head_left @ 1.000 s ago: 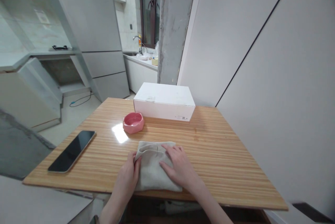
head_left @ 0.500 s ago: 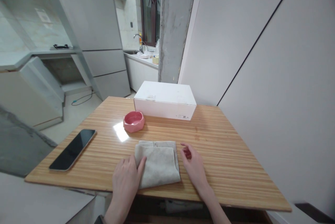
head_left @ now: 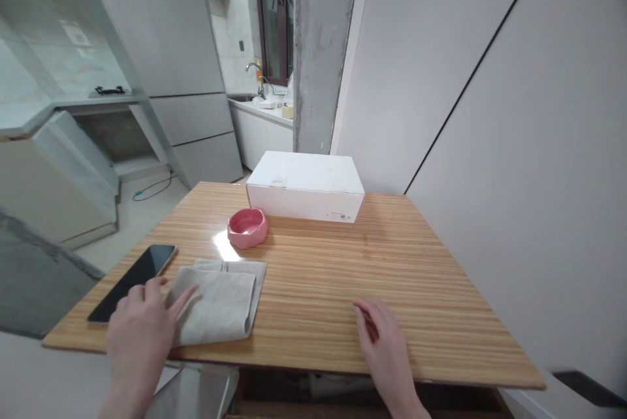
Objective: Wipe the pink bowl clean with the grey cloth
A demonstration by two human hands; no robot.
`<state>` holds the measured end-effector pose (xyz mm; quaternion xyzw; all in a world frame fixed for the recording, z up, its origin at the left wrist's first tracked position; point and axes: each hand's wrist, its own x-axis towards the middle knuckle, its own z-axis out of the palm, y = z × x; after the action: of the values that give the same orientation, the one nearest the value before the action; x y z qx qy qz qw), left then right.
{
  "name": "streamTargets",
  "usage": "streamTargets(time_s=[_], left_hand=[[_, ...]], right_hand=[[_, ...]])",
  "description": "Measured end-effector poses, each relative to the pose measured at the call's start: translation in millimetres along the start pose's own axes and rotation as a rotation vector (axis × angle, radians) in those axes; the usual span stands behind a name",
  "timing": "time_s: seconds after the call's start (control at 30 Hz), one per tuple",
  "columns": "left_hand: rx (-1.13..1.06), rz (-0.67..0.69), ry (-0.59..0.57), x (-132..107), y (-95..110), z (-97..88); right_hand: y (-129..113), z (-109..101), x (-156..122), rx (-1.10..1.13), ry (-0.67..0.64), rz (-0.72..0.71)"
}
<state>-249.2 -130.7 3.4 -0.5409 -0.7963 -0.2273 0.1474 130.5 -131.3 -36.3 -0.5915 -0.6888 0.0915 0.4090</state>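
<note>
A folded light-grey cloth (head_left: 215, 305) lies on the wooden table near its front edge. My left hand (head_left: 142, 334) grips the cloth at its left side, with the thumb stretched over the top; the undersides of the fingers are hidden. Just beyond those fingers is a black smartphone (head_left: 134, 282), partly covered from view by the hand. My right hand (head_left: 385, 347) rests near the front edge, right of centre, apart from the cloth. Its fingers curl loosely, a gap shows beside the thumb, and nothing is in it.
A pink faceted bowl (head_left: 247, 228) stands behind the cloth. Farther back is a white box (head_left: 306, 187) on the wooden table (head_left: 313, 295). Below the front edge, an open drawer (head_left: 294, 403) holds something pale. A white wall (head_left: 529, 177) borders the right side.
My left hand has slid the folded cloth left, close to the smartphone. My right hand has moved a little right and towards me.
</note>
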Motion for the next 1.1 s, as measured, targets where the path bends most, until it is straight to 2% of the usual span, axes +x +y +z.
streamTargets(time_s=[0.07,0.13,0.2,0.27,0.37,0.47,0.63,1.1], left_hand=[[0.025,0.091,0.080,-11,27,-1.9],[-0.165,0.269,0.072,-27,61,0.6],[-0.376,0.476,-0.020,-43,95,6.0],[-0.470,0.634,-0.185,-57,123,12.5],[-0.465,0.696,-0.357,-69,148,22.2],[-0.404,0.661,-0.371,-72,156,30.3],[-0.392,0.656,-0.370,-72,156,35.4],[-0.418,0.632,-0.393,-74,154,36.3]], right_hand=[[-5,4,-2,-0.059,0.004,-0.069],[-10,11,-3,-0.104,0.003,-0.132],[-16,18,-5,-0.132,-0.016,-0.175],[-21,24,-6,-0.146,-0.067,-0.209],[-26,28,-9,-0.171,-0.158,-0.246],[-29,28,-11,-0.200,-0.170,-0.229],[-35,28,-10,-0.254,-0.173,-0.128],[-35,27,-8,-0.230,-0.232,-0.169]])
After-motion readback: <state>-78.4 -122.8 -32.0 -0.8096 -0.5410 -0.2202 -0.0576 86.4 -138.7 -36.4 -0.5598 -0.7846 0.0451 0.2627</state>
